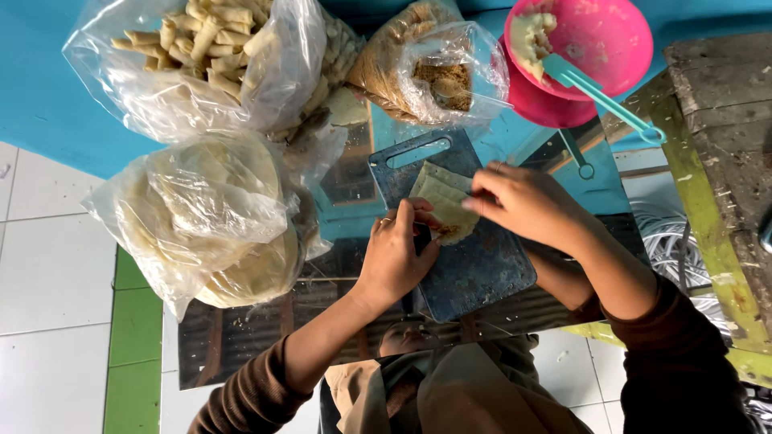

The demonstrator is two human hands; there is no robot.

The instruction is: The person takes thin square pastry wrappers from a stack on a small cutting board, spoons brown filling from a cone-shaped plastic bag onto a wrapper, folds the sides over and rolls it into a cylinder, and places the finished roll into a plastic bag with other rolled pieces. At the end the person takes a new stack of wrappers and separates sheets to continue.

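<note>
Both hands work on a thin pale wrapper sheet (444, 199) lying on a dark blue cutting board (474, 265) w/ a slot handle at its far end. The board sits on a mirror-like surface (241, 337), approx centre of view.

Left hand (396, 251): fingers curled, thumb and fingertips pinching the near-left edge of the wrapper, partly closed on it. Ring on one finger. A bit of brownish filling shows at the fold just beside its fingertips.

Right hand (527, 205): fingers bent down over the wrapper's right side, tips pressing/gripping that edge; also nearly closed, on the sheet. Both arms in brown sleeves.

Around the board:
- Left: clear plastic bag of stacked round wrappers (213, 217), touching the surface, just beside the left hand's wrist.
- Far left: clear bag of finished rolled pieces (201, 40), pale tan, piled up.
- Far centre: bag of brown crumbs (438, 72), open top, just beyond the board's handle.
- Far right: pink bowl (599, 36) w/ pale paste inside and a teal utensil (599, 92) leaning out over its rim.
- Right: worn wooden bench w/ green edge (708, 185).
</note>
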